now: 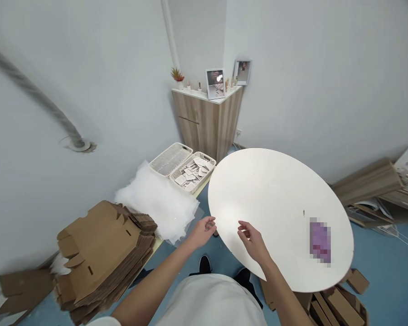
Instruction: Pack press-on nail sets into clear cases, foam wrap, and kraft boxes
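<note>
My left hand (204, 231) hovers at the near left edge of the round white table (265, 185), its fingers loosely curved and apart, holding nothing that I can see. Over the tabletop, a short way to the right, is my right hand (251, 237), also empty with fingers loosely bent and the thumb apart. A purple item (320, 241), pixelated so its kind is hidden, lies on the right part of the table. Near it is a tiny dark object (303, 212). To the left of my left hand lies a pile of translucent white plastic sheets or bags (159, 203).
Flattened brown cardboard boxes (102, 253) are stacked at left. Behind the plastic pile stand two white baskets, one (193, 172) with small white pieces, the other (171, 159) with clear items. A wooden cabinet (207, 120) fills the corner. Cardboard boxes (343, 305) lie under the table.
</note>
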`<state>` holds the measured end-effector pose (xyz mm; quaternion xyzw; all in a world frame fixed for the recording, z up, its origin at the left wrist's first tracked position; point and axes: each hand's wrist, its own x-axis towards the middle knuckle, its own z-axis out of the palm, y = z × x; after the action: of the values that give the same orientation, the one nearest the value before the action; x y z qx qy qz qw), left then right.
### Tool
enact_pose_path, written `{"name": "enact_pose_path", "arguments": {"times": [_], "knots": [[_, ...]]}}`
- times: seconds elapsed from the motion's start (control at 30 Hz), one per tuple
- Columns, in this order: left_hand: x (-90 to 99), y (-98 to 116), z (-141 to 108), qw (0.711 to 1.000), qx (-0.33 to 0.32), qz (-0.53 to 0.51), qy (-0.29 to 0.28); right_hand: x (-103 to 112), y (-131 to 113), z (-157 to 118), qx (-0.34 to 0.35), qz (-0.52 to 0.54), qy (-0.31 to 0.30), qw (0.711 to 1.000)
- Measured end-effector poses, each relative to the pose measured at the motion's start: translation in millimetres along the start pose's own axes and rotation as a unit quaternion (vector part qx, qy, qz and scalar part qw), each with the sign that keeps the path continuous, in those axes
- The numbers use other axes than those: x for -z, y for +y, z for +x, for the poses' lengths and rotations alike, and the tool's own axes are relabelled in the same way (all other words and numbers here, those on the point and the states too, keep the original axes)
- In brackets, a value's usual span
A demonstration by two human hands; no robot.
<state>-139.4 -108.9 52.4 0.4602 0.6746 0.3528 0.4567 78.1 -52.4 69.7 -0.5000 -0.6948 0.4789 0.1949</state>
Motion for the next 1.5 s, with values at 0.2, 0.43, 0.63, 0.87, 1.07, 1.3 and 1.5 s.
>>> {"name": "enact_pose_path", "arguments": {"times": [0.2,0.43,0.63,0.87,1.07,1.3,1.5], "knots": [[31.6,-26.4,-3.7,0.997,0.034,-0.038,0.061,-25.3,-19.3,22.2,0.029,-0.223,-0.220,0.949],[57.8,-23.1,0.6,0.996,0.037,-0.003,0.081,-18.6,-16.4,47.4,0.047,-0.284,-0.265,0.920],[80.0,-7.5,21.3,0.991,0.041,0.009,0.125,-8.1,-26.2,106.7,0.109,-0.230,-0.253,0.933],[101.3,-9.9,69.6,0.982,0.080,-0.002,0.173,-38.5,-53.1,186.0,0.124,-0.154,-0.235,0.952],[125.1,-33.5,128.2,0.973,0.115,-0.085,0.181,-89.0,-63.4,239.1,0.039,-0.002,-0.224,0.974],[161.3,-73.4,194.5,0.972,0.130,-0.074,0.181,-141.1,-85.4,306.2,-0.124,0.126,-0.204,0.963],[182.4,-101.0,236.3,0.982,0.124,-0.059,0.132,-193.1,-92.0,330.9,-0.246,0.256,-0.127,0.926]]}}
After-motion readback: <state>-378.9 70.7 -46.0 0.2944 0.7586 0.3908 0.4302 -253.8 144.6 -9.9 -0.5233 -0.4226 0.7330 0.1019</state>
